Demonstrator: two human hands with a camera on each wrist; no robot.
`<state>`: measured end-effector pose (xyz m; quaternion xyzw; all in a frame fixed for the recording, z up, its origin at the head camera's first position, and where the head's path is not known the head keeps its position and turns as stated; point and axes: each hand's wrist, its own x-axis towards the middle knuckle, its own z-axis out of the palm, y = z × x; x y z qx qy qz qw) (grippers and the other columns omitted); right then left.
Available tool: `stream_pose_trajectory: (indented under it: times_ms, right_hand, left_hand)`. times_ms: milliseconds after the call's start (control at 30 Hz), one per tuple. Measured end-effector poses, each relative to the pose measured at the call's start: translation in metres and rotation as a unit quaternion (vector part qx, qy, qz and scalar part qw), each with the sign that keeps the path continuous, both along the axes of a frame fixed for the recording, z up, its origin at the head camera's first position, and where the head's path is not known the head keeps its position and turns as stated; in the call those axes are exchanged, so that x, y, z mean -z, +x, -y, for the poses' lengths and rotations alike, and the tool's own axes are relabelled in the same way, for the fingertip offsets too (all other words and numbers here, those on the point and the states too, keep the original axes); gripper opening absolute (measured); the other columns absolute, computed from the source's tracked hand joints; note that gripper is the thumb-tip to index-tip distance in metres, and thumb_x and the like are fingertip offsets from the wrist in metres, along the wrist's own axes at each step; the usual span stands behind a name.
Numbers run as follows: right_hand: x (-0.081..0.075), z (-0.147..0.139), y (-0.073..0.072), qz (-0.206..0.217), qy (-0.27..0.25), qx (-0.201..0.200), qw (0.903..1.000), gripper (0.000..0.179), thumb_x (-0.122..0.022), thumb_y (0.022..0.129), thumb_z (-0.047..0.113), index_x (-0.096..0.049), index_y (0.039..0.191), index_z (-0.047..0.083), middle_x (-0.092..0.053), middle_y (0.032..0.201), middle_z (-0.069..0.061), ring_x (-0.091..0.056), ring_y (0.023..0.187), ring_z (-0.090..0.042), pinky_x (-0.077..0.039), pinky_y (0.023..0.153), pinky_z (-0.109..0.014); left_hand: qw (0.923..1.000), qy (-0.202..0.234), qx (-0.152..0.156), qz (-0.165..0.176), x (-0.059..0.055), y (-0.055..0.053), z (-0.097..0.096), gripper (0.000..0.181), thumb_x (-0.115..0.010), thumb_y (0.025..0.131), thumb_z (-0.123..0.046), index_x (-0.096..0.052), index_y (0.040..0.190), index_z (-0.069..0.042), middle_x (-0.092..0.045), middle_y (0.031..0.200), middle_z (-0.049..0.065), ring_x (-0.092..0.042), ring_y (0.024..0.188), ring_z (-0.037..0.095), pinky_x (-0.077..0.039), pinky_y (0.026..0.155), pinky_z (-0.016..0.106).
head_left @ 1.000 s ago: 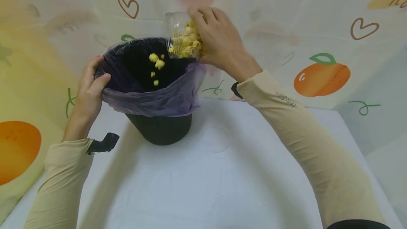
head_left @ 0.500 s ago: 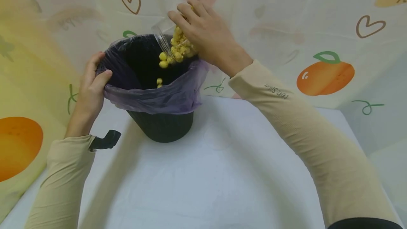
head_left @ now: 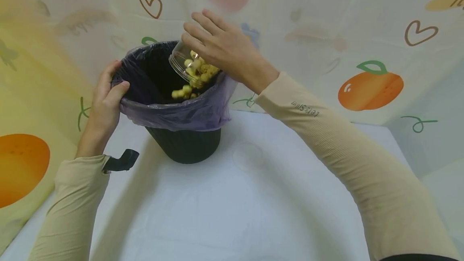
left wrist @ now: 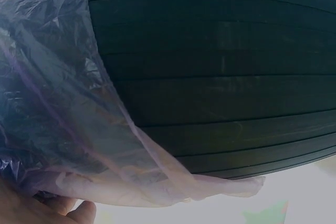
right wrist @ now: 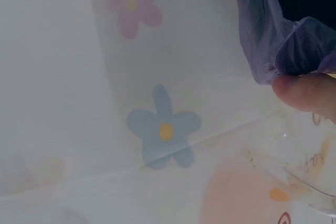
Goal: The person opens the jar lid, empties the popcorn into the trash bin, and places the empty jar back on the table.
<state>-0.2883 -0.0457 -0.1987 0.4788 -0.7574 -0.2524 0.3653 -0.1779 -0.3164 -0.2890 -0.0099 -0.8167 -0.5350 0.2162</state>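
Observation:
A black trash can (head_left: 186,146), lined with a translucent purple trash bag (head_left: 174,116), leans on the white table. At its left rim my left hand (head_left: 103,110) grips the edge through the bag, thumb over the lip. My right hand (head_left: 232,53) holds a clear jar (head_left: 176,61) from above, its mouth tipped down over the can. Yellow popcorn (head_left: 204,73) spills out of it, and some pieces remain inside. In the left wrist view, the bag (left wrist: 63,103) hangs over the can's ribbed side (left wrist: 220,51). The right wrist view catches a thumb (right wrist: 310,92) close to the bag's edge.
Behind the can hangs a printed cloth (head_left: 301,55) with oranges, hearts and flowers. The white table (head_left: 224,208) spreads in front of it. A black strap (head_left: 121,160) sticks out at the left wrist.
My right hand has tilted the jar further down and shifted it left and lower into the can's opening, with popcorn falling throughout. The left hand keeps its grip on the rim.

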Motion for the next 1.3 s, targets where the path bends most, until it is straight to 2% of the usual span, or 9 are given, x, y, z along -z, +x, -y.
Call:
stream_pose_trajectory:
  times_ms: [133, 267, 367, 600, 700, 800, 933, 1067, 1300]
  right_hand:
    - [0.001, -0.001, -0.001, -0.014, 0.022, -0.008, 0.9996, 0.068, -0.062, 0.090, -0.002, -0.031, 0.149, 0.009, -0.036, 0.157, -0.012, -0.031, 0.148, -0.030, -0.020, 0.125, -0.039]
    - [0.004, -0.002, -0.003, -0.050, 0.019, -0.048, 0.9974, 0.056, -0.056, 0.093, -0.002, -0.036, 0.145, 0.008, -0.043, 0.150, -0.012, -0.038, 0.144, -0.029, -0.024, 0.124, -0.038]
    - [0.005, -0.002, -0.004, -0.052, 0.005, -0.072, 0.9960, 0.048, -0.050, 0.095, -0.003, -0.039, 0.142, 0.007, -0.047, 0.146, -0.012, -0.041, 0.141, -0.029, -0.027, 0.123, -0.037]
    - [0.006, -0.005, -0.002, -0.001, -0.034, -0.040, 0.9986, 0.055, -0.050, 0.094, -0.007, -0.039, 0.146, 0.009, -0.044, 0.152, -0.011, -0.038, 0.144, -0.030, -0.023, 0.125, -0.037]
    - [0.006, -0.008, -0.002, 0.016, -0.070, -0.031, 0.9969, 0.050, -0.043, 0.098, -0.005, -0.041, 0.146, 0.009, -0.045, 0.152, -0.011, -0.039, 0.143, -0.030, -0.025, 0.124, -0.037]
    - [0.005, -0.010, -0.002, 0.056, -0.096, -0.015, 0.9937, 0.049, -0.042, 0.099, -0.003, -0.039, 0.148, 0.007, -0.042, 0.154, -0.012, -0.036, 0.145, -0.032, -0.023, 0.125, -0.039]
    - [0.003, -0.016, -0.002, 0.121, -0.117, 0.025, 0.9855, 0.064, -0.058, 0.095, 0.008, -0.031, 0.152, 0.005, -0.035, 0.158, -0.014, -0.030, 0.148, -0.032, -0.017, 0.126, -0.041]
    - [0.004, -0.024, -0.002, 0.161, -0.143, 0.055, 0.9750, 0.094, -0.079, 0.082, 0.028, -0.024, 0.154, 0.004, -0.031, 0.160, -0.014, -0.027, 0.148, -0.032, -0.016, 0.126, -0.039]
    - [0.009, -0.037, -0.004, 0.211, -0.210, 0.048, 0.9535, 0.106, -0.085, 0.075, 0.037, -0.022, 0.153, 0.000, -0.032, 0.157, -0.017, -0.028, 0.146, -0.032, -0.015, 0.126, -0.037]
  left_hand:
    - [1.0000, 0.001, 0.000, 0.000, 0.001, -0.001, 0.000, 0.058, -0.034, 0.101, -0.019, -0.023, 0.156, -0.004, -0.016, 0.165, 0.013, -0.012, 0.153, 0.019, -0.006, 0.122, 0.025]
    - [1.0000, 0.001, 0.002, -0.002, 0.002, -0.001, 0.000, 0.058, -0.034, 0.101, -0.020, -0.023, 0.156, -0.004, -0.017, 0.165, 0.014, -0.012, 0.153, 0.020, -0.006, 0.123, 0.026]
    - [1.0000, -0.001, 0.001, -0.004, 0.002, -0.001, -0.001, 0.058, -0.034, 0.101, -0.020, -0.024, 0.156, -0.004, -0.018, 0.165, 0.014, -0.013, 0.153, 0.019, -0.007, 0.123, 0.026]
    - [1.0000, 0.001, 0.001, -0.006, 0.001, -0.001, -0.002, 0.057, -0.034, 0.101, -0.020, -0.025, 0.155, -0.004, -0.018, 0.165, 0.012, -0.014, 0.153, 0.019, -0.008, 0.122, 0.025]
    - [1.0000, 0.002, 0.001, -0.008, 0.001, -0.002, -0.002, 0.058, -0.034, 0.101, -0.019, -0.024, 0.155, -0.003, -0.018, 0.165, 0.014, -0.014, 0.153, 0.019, -0.008, 0.122, 0.025]
    - [1.0000, 0.000, -0.001, -0.006, 0.001, -0.001, -0.002, 0.058, -0.033, 0.101, -0.019, -0.024, 0.156, -0.003, -0.018, 0.165, 0.014, -0.013, 0.153, 0.020, -0.007, 0.124, 0.026]
    - [1.0000, -0.003, -0.005, -0.003, 0.002, -0.001, -0.001, 0.058, -0.033, 0.101, -0.020, -0.024, 0.156, -0.003, -0.018, 0.165, 0.013, -0.013, 0.153, 0.019, -0.006, 0.124, 0.027]
    - [1.0000, -0.002, -0.004, -0.004, 0.002, -0.002, 0.000, 0.058, -0.033, 0.101, -0.020, -0.024, 0.156, -0.003, -0.018, 0.165, 0.013, -0.012, 0.154, 0.019, -0.006, 0.124, 0.027]
    - [0.9999, -0.003, -0.006, -0.008, 0.003, -0.003, 0.002, 0.058, -0.033, 0.101, -0.019, -0.024, 0.156, -0.003, -0.018, 0.165, 0.014, -0.012, 0.154, 0.020, -0.005, 0.125, 0.027]
